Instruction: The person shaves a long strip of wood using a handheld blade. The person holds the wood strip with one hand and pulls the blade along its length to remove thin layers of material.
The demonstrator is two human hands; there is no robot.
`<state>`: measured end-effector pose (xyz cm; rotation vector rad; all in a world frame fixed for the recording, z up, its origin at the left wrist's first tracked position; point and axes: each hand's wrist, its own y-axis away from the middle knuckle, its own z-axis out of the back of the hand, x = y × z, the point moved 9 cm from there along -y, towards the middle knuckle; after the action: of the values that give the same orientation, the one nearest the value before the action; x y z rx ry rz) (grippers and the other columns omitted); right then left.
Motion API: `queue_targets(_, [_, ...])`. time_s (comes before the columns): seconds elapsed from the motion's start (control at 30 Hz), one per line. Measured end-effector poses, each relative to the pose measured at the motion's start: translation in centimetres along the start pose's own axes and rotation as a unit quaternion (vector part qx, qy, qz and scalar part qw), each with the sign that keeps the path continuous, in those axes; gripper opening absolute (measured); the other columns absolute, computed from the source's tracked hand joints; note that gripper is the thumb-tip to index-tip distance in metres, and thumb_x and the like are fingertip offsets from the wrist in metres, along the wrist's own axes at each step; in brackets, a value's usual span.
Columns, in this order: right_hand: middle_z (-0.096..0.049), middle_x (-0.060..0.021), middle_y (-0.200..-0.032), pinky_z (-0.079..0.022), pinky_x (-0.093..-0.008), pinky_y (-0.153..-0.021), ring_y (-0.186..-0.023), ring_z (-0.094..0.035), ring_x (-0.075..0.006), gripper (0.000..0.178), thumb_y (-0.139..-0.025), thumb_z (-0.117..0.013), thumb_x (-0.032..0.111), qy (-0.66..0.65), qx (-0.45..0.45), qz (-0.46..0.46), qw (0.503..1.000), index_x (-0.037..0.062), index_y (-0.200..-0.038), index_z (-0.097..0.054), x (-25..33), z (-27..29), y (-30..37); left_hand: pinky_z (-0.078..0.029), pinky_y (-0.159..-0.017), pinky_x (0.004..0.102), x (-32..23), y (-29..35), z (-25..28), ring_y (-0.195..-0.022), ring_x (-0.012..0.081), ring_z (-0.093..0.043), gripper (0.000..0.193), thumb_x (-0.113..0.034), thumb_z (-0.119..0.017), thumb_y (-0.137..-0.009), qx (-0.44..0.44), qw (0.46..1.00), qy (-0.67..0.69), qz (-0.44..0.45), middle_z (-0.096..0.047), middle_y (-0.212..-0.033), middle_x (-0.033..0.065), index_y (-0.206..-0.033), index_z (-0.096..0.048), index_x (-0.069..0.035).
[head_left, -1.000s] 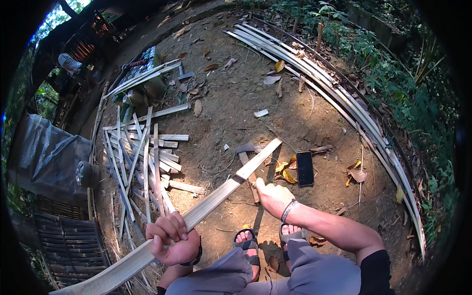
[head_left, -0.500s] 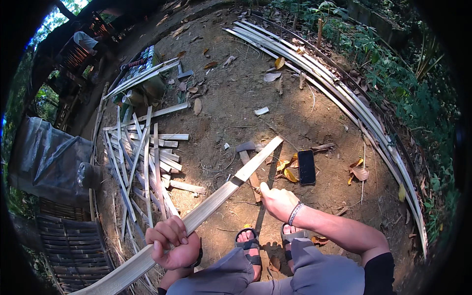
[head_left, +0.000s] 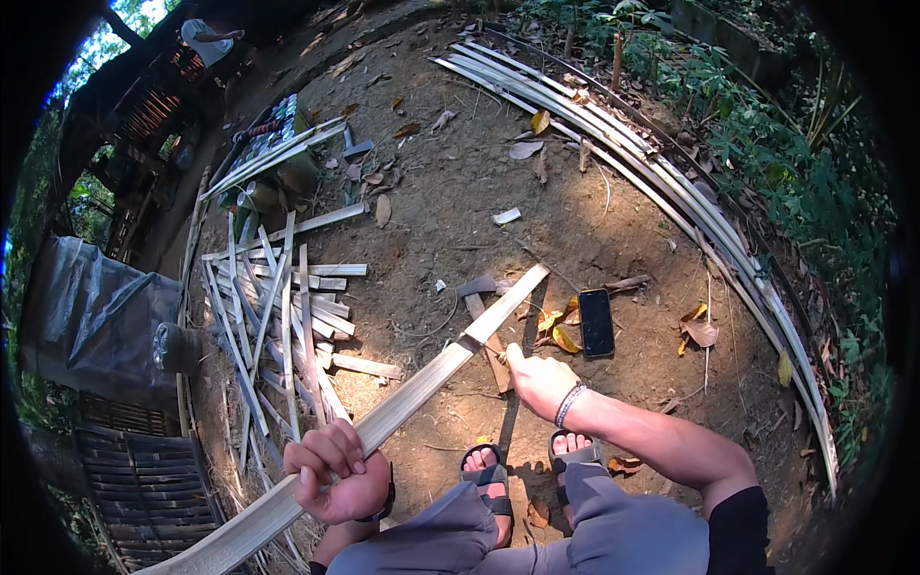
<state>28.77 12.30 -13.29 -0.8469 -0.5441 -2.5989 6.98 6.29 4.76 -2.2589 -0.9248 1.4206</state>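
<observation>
A long, pale split bamboo strip (head_left: 412,388) slants from the lower left up to the middle of the view. My left hand (head_left: 335,470) is closed around its lower part. My right hand (head_left: 544,383) is closed beside the strip's far part, on what looks like a knife; its handle is hidden in the fist. The thin dark blade (head_left: 471,339) shows almost edge-on across the strip. Beneath the strip an axe (head_left: 491,345) with a wooden handle lies on the soil. A black phone (head_left: 596,324) lies to the right of it.
A heap of cut bamboo strips (head_left: 287,316) lies at left. Long bamboo slats (head_left: 661,172) curve along the right beside green plants. Another metal-headed tool (head_left: 357,149) lies farther back. Plastic sheeting (head_left: 96,307) hangs at far left. A person (head_left: 209,43) stands in the background.
My right hand and the dark blade have shifted slightly along the strip toward its far end. My left hand keeps its hold. The background person has moved to the right and farther off.
</observation>
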Motion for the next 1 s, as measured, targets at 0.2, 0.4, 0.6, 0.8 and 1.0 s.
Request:
queue_targets(0.2, [-0.064, -0.0248, -0.075, -0.053, -0.0495, -0.062, -0.071, -0.065, -0.0409, 0.024, -0.091, -0.038, 0.01, -0.004, 0.013, -0.008, 1.0, -0.0044, -0.11, -0.039, -0.2, -0.9, 0.1, -0.028, -0.045, 0.0249, -0.1, 0.0, -0.2, -0.038, 0.0091, -0.03, 0.026, -0.021, -0.045, -0.084, 0.005, 1.0, 0.0, 0.002, -0.034, -0.048, 0.0, -0.063, -0.032, -0.014])
queue_targets(0.4, [-0.064, -0.0259, -0.075, -0.053, -0.049, -0.06, -0.07, -0.066, -0.0407, 0.021, -0.09, -0.039, 0.01, 0.005, 0.021, -0.001, 1.0, -0.0035, -0.107, -0.038, 1.1, -1.0, 0.4, -0.028, -0.046, 0.0252, -0.2, 0.2, 0.0, -0.039, 0.009, -0.029, 0.027, -0.023, -0.046, -0.084, 0.006, 1.0, -0.013, 0.014, -0.034, -0.048, 0.0001, -0.063, -0.032, -0.014])
queue_targets(0.6, [-0.062, -0.0254, -0.07, -0.051, -0.0501, -0.057, -0.068, -0.064, -0.0424, 0.018, -0.089, -0.043, 0.009, -0.006, 0.002, -0.008, 1.0, -0.0025, -0.102, -0.038, 0.3, -1.1, 0.8, -0.028, -0.046, 0.0252, -0.1, 0.1, -0.2, -0.039, 0.009, -0.029, 0.028, -0.024, -0.047, -0.084, 0.003, 0.999, -0.024, 0.022, -0.034, -0.048, 0.0, -0.062, -0.032, -0.014])
queue_targets(0.8, [-0.064, -0.028, -0.08, -0.053, -0.0475, -0.065, -0.076, -0.066, -0.0403, 0.021, -0.091, -0.038, 0.012, -0.017, 0.007, -0.067, 0.998, -0.0034, -0.106, -0.04, -3.1, -1.7, -0.8, -0.028, -0.045, 0.025, -0.4, -0.5, 0.2, -0.039, 0.0087, -0.029, 0.029, -0.024, -0.047, -0.084, -0.004, 1.0, -0.012, 0.011, -0.033, -0.048, -0.0006, -0.062, -0.032, -0.014])
queue_targets(1.0, [-0.064, -0.0261, -0.076, -0.052, -0.0489, -0.063, -0.072, -0.065, -0.0401, 0.026, -0.091, -0.039, 0.011, 0.012, -0.017, 0.002, 1.0, -0.0036, -0.111, -0.04, -1.4, -2.0, 0.0, -0.027, -0.044, 0.0241, -0.3, -0.2, 0.3, -0.038, 0.0081, -0.027, 0.028, -0.023, -0.045, -0.085, -0.014, 1.0, -0.006, 0.005, -0.032, -0.047, -0.0008, -0.062, -0.031, -0.014])
